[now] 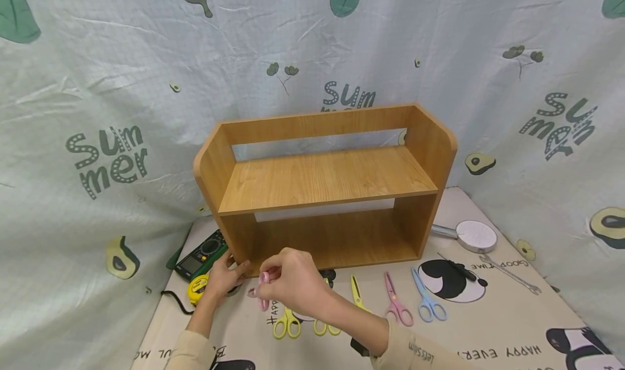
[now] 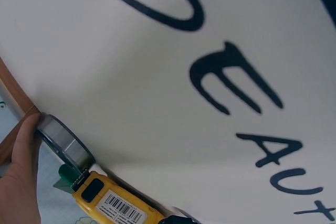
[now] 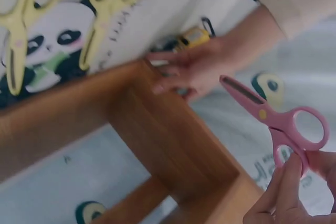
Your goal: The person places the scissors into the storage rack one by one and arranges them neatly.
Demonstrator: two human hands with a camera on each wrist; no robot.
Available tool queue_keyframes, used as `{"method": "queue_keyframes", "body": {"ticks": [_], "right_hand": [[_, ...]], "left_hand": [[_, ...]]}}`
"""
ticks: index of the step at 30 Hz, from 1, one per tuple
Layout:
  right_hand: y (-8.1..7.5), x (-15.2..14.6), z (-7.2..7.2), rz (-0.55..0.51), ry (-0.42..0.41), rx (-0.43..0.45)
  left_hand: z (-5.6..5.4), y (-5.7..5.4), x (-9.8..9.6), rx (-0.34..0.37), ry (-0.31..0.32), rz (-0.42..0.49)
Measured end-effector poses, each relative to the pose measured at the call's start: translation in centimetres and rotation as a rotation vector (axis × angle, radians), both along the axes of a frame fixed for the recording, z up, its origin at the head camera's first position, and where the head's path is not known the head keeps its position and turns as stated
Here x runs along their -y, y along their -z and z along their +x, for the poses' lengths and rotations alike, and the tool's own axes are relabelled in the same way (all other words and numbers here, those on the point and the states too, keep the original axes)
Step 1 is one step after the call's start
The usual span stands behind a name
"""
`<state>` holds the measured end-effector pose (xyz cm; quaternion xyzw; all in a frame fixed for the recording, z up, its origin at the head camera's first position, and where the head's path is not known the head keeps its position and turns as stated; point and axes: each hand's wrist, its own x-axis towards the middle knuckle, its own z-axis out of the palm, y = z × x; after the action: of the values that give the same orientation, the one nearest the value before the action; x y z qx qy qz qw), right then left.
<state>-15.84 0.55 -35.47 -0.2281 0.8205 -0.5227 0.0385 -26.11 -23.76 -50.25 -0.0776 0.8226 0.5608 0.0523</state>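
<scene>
The right hand pinches one handle loop of a pair of pink scissors between thumb and fingers, holding it over the surface, in front of the shelf near its left end. The left hand holds the shelf's lower front left corner, thumb and fingers spread on either side of the side panel. Six pairs of scissors show in all: the held one and five lying in a row on the surface, namely three yellow pairs, a second pink pair and one blue pair. By the left hand are one yellow tape measure and one multimeter; toward the right lie one screwdriver, one wrench and one round thing with a metal handle. The head view alone takes in the whole row and both shelf tiers. The left wrist view shows a grey ring and the barcode label on the tape measure. The right wrist view shows the held scissors broadside, with a yellow pivot and blades together, and two yellow pairs beside a printed panda.
</scene>
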Motion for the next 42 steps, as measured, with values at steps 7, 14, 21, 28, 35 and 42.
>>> {"method": "queue_keyframes", "body": {"ticks": [7,14,21,28,35,42], "right_hand": [[-3.7,-0.7,-1.3,-0.15,0.134,-0.095],[-6.4,0.2,-5.4,-0.317,0.232,-0.215],[-6.7,3.0,-9.3,-0.323,0.278,-0.26],[-6.1,4.3,-11.4,-0.241,0.306,-0.255],[-6.0,5.5,-12.3,-0.038,0.288,-0.183],[-6.9,6.6,-13.1,0.183,0.244,-0.109]], "left_hand": [[-0.1,0.6,-0.1,-0.014,0.011,0.01],[-0.4,0.7,-0.4,-0.007,0.0,0.043],[-0.3,0.9,-0.4,-0.016,-0.011,0.003],[-0.2,0.8,-0.4,-0.016,-0.013,-0.012],[0.0,0.4,-0.1,-0.011,-0.004,-0.015],[0.0,0.2,0.1,-0.007,-0.004,-0.015]]}}
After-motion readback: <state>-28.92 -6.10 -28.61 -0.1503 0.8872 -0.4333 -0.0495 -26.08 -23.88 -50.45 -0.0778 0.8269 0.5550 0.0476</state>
